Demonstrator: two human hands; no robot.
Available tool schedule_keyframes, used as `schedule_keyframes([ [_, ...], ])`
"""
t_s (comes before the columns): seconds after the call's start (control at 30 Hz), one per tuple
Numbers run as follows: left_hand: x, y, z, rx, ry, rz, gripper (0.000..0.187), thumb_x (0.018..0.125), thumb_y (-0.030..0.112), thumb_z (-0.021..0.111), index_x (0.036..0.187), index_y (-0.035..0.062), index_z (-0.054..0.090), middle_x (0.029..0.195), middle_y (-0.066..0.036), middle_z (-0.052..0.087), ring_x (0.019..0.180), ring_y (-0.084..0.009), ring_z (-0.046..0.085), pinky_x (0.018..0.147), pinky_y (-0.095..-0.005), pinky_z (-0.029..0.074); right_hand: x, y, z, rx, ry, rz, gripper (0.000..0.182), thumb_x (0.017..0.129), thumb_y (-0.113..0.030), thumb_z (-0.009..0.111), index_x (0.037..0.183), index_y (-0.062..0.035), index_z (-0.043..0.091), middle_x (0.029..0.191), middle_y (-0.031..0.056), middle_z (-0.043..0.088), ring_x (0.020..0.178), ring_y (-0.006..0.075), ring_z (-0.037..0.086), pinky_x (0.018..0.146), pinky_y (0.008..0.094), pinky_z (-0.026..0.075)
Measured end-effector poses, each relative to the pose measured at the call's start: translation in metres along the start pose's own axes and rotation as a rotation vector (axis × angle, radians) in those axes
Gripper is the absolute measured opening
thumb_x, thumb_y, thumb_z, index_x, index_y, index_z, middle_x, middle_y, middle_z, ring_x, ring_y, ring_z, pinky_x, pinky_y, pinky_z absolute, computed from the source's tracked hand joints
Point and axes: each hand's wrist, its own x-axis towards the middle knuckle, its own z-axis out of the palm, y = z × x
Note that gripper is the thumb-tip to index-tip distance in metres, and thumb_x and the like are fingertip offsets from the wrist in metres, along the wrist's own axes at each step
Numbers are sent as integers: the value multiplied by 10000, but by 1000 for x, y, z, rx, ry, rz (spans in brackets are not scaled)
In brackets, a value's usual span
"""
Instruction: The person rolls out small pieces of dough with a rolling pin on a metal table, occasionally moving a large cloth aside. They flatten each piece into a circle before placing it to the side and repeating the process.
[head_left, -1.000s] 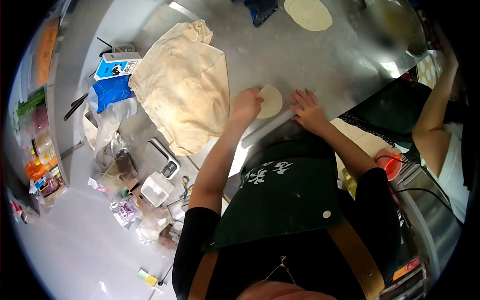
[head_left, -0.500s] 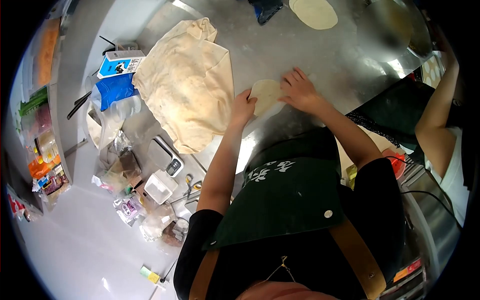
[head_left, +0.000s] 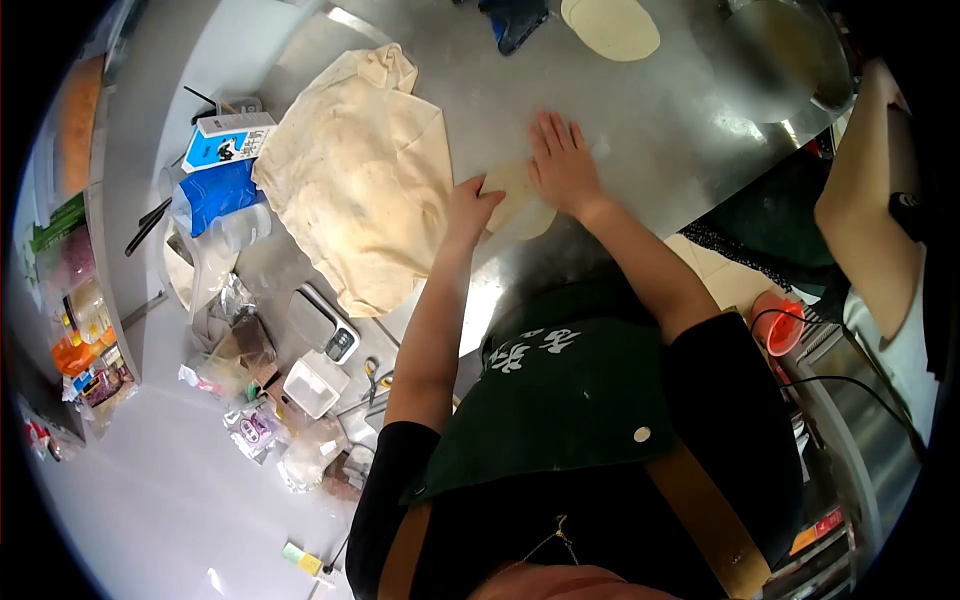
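A thin, pale, roughly round sheet of dough [head_left: 521,216] lies on the metal worktop between my two hands. My right hand [head_left: 567,178] is flat, fingers spread, over the sheet's upper right side and hides part of it. At the left edge of the dough is my left hand [head_left: 468,212]; its thumb and forefinger stand apart in a V, the thumb over the dough. Its other fingers are curled and mostly hidden. Just left of that hand, a large cream cloth [head_left: 355,180] is draped in folds over something I cannot see.
Another dough round [head_left: 612,28] and a dark blue cloth [head_left: 513,22] lie at the far side. A blurred round vessel [head_left: 785,55] stands far right, near another person's arm [head_left: 865,210]. Leftward are a milk carton [head_left: 228,140], a scale [head_left: 325,325] and scissors [head_left: 371,372].
My right hand has flattened out and shifted slightly left and up over the dough. My left thumb and forefinger have spread apart. The whole view has shifted slightly.
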Motion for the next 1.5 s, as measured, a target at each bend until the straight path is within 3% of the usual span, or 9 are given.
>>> schedule_keyframes([
  [0.13,2,11,-1,220,-56,37,354,726,172,712,1037,3,693,869,-183,702,786,-280,682,712,-357,520,-64,21,-17,144,-64,-95,518,879,-308,570,1311,-33,493,1466,190,381,1340,348,374,1122,522,245],
  [0.23,-10,40,1,471,-125,10,359,732,213,715,1033,18,696,903,-195,696,821,-315,676,744,-379,519,-97,40,-35,107,-42,-277,333,841,-266,590,1105,-65,627,1353,208,491,1266,368,447,1096,525,297],
  [0.33,-27,48,8,653,-138,322,341,756,223,698,1035,28,694,919,-196,693,840,-336,670,772,-383,518,-102,52,-44,113,-146,-303,147,763,-213,611,805,-75,642,1089,209,595,1077,390,541,979,530,401],
  [0.4,-37,53,6,414,-118,278,300,762,211,707,971,-5,702,808,-199,678,759,-267,665,710,-363,514,-108,59,-36,186,-36,-270,132,691,-187,616,652,-71,565,842,180,560,892,377,551,837,520,442],
  [0.47,-26,45,-2,260,-192,123,391,773,253,697,1080,11,680,1024,-183,697,992,-302,651,903,-414,486,-114,65,-26,149,57,-232,114,666,-176,620,636,-106,535,748,136,512,813,354,534,769,502,436],
  [0.53,29,-67,-10,510,-37,218,388,777,171,687,1114,-18,665,1001,-205,701,901,-305,684,799,-358,527,-118,67,-34,107,86,-252,127,651,-166,621,631,-108,509,739,119,495,785,333,529,787,491,437],
  [0.63,-1,-21,-11,108,-108,164,309,774,116,682,1047,-29,683,915,-113,715,816,-166,656,724,-309,517,-123,68,-42,28,17,-255,121,677,-189,642,720,-111,560,872,124,544,908,323,541,915,484,418],
  [0.8,-8,-17,-14,-49,-174,72,321,771,86,676,1064,-45,677,926,-112,716,832,-157,648,756,-291,506,-133,64,-44,79,-118,-188,199,711,-213,680,864,-114,601,1052,135,560,1096,309,519,1087,504,324],
  [1.5,-2,-30,-11,-4,-85,107,283,756,133,707,988,-30,696,832,-86,715,730,-125,636,670,-285,495,-123,62,-55,141,-165,-190,356,648,-222,774,928,-108,586,1123,108,529,1140,314,477,1043,455,347],
])
